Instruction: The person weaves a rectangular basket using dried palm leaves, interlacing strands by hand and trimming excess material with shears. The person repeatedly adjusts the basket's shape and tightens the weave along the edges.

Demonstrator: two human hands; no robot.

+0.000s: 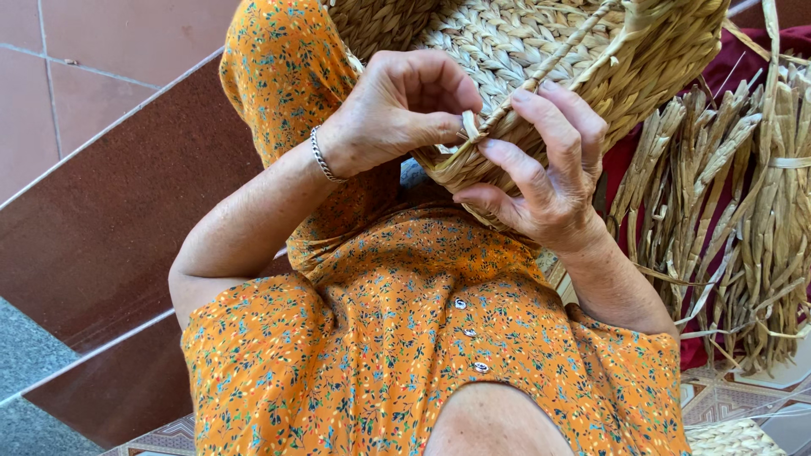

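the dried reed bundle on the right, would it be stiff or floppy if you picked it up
Probably light and springy: the dried reed bundle is thin, papery stalks. It would likely sag and splay below its pale tie, since the ends already fan out. Loose strips may slip free.

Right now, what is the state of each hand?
Left hand: fingers pinched shut on a pale fibre strand.
Right hand: fingers curled around the woven basket rim, holding it.
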